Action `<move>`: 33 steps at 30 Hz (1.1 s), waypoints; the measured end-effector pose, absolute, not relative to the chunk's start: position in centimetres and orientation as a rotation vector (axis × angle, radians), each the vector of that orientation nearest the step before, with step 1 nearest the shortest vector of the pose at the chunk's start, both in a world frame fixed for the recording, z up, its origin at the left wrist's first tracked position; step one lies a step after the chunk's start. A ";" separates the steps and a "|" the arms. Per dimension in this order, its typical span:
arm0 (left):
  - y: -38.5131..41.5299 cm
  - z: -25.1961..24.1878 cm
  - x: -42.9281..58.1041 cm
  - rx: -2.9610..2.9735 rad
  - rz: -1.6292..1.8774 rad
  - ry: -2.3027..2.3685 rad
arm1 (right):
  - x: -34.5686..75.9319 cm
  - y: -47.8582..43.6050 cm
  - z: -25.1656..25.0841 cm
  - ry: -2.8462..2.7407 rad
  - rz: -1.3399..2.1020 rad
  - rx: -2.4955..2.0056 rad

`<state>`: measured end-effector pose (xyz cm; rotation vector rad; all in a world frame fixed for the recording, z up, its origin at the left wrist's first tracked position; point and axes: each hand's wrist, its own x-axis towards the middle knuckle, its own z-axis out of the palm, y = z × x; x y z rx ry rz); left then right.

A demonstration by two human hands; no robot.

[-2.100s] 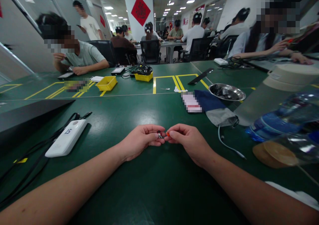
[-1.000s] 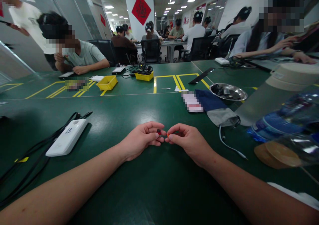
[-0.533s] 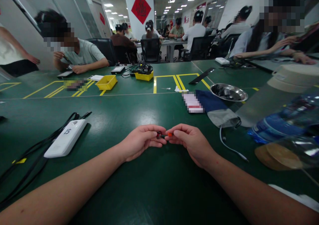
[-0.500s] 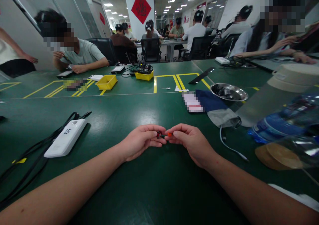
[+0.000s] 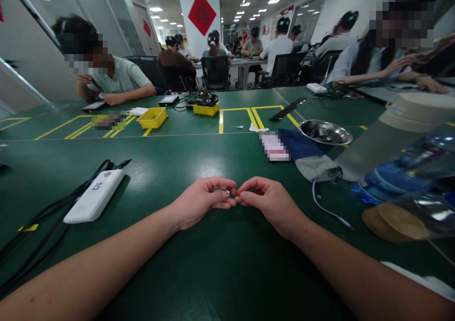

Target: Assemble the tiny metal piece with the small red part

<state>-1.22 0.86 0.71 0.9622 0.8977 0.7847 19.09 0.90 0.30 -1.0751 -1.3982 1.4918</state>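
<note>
Above the green table [image 5: 167, 169], my left hand [image 5: 204, 200] is closed on a small dark-and-silver piece [image 5: 228, 192], held between thumb and fingers. Its exact kind is too small to make out. My right hand [image 5: 272, 200] pinches a tiny orange piece [image 5: 240, 193] between thumb and forefinger. The fingertips of both hands nearly meet, and the two pieces are a short gap apart. Fingers cover part of each piece.
On the left lies a white power bank [image 5: 94, 195] with black cables. At right stand a large bottle [image 5: 384, 131], a plastic water bottle [image 5: 398, 169] and a steel bowl [image 5: 325, 131]. A blue-and-grey pouch [image 5: 305, 150] lies beside a phone [image 5: 275, 146]. Yellow trays [image 5: 152, 118] sit farther back.
The dark-and-silver piece has turned in my left fingers and shows more of its silver side. My right fingers have shifted slightly around the orange piece.
</note>
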 end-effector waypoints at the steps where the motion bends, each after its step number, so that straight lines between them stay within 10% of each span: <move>1: 0.9 0.7 -1.2 0.957 0.793 0.899 | 19.1 0.9 0.3 -1.389 1.499 -1.070; 33: 0.9 1.4 -1.5 0.798 0.802 0.761 | 19.2 1.0 0.0 -1.264 1.580 -1.041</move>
